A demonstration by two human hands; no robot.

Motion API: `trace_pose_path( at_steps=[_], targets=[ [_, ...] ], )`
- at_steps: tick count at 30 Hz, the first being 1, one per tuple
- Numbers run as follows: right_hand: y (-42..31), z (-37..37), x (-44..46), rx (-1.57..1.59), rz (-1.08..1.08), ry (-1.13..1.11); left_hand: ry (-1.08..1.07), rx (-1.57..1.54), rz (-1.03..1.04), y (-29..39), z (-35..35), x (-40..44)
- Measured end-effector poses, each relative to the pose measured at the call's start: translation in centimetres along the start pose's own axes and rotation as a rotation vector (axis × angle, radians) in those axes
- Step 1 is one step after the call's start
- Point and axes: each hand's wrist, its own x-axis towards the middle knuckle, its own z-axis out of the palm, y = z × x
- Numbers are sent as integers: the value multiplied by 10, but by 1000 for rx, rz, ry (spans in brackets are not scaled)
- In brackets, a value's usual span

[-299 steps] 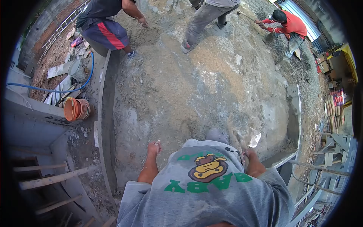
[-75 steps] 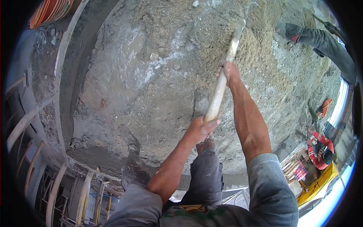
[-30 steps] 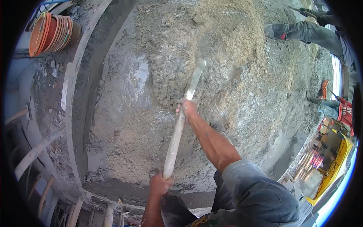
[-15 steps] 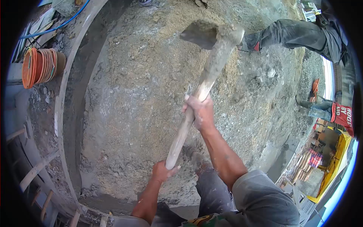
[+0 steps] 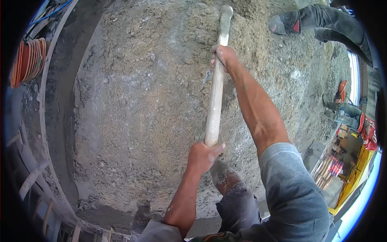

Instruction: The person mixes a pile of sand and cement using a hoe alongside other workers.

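Note:
A hoe with a pale wooden handle (image 5: 214, 103) stretches away from me over the grey-brown sandy mix (image 5: 133, 105). My left hand (image 5: 202, 156) is wrapped round the handle's near end. Farther up, my right hand (image 5: 225, 57) grips it below the head. Of the hoe head, only the socket end (image 5: 227, 14) shows; the blade is hidden, seemingly down in the mix. My dusty leg (image 5: 238, 197) stands just below my left hand.
Another person's dark boot (image 5: 284, 22) stands on the mix at upper right. A person in a red top (image 5: 367, 131) is farther right. Coiled orange hose (image 5: 30, 60) lies at left, beyond a curved edge board (image 5: 43, 92). Stacked bags (image 5: 328, 171) lie at lower right.
The hoe has swung from raised, with its blade showing, to lowered and farther forward, with its blade hidden. Both hands moved forward with it, still gripping the handle.

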Motion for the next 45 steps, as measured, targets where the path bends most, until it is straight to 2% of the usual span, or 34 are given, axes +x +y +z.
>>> trace_pose_path(
  at_steps=[3,5,7,8,9,10,11,12,13,14,16,19,20,21,22,23,24,25,27,29,31,32,34,38,40,41,42,44,45],
  targets=[
    [69,45,-74,-2,123,12,2,-89,-146,-53,-44,-79],
    [116,76,-135,64,225,-9,26,200,-233,-90,-85,-134],
    [160,110,-211,198,230,33,32,270,-246,-152,-121,-194],
    [190,124,-251,216,215,-19,53,352,-290,-170,-139,-232],
    [221,146,-295,279,282,-22,86,436,-330,-187,-160,-274],
    [244,166,-349,370,384,-24,142,448,-392,-239,-180,-313],
    [277,189,-397,445,537,-27,174,649,-527,-252,-195,-351],
    [280,200,-448,509,643,-105,101,802,-621,-272,-214,-383],
    [295,216,-494,517,696,-96,168,794,-505,-314,-232,-425],
    [286,223,-529,491,799,-122,198,494,-327,-344,-250,-462],
    [273,220,-567,593,862,-171,247,515,-387,-337,-233,-469],
    [219,168,-515,577,546,-277,306,576,-446,-300,-200,-443],
    [187,142,-476,540,432,-262,300,572,-455,-254,-169,-396],
    [126,106,-435,438,293,-226,225,301,-268,-219,-138,-346],
    [82,67,-395,411,78,-261,83,379,-109,-199,-112,-289],
    [48,36,-351,276,-87,-149,63,178,-137,-161,-73,-235],
    [8,5,-311,195,-232,-61,-68,253,-3,-133,-45,-174],
    [-16,-25,-260,90,-380,16,-40,186,146,-97,-11,-124],
    [-60,-80,-167,4,-467,35,-123,-67,334,-36,41,-50],
    [-28,-117,-94,30,-253,61,-174,-49,382,6,65,-31],
    [17,-136,-57,56,-58,92,-170,77,176,-23,72,-41],
    [83,-137,-53,82,71,111,-178,139,74,-41,76,-58],
    [166,-121,-92,338,213,110,-113,419,6,-94,49,-94],
    [194,-55,-213,457,338,99,-79,509,-108,-106,-29,-207],
    [234,8,-274,543,401,118,-51,475,-255,-123,-78,-263],
    [253,41,-310,607,405,88,-16,571,-268,-142,-106,-294],
    [261,71,-350,594,527,77,16,665,-281,-167,-134,-320],
    [299,128,-435,703,592,42,52,982,-510,-210,-172,-377],
    [301,145,-481,806,689,-14,42,978,-594,-245,-194,-409]
  ],
)
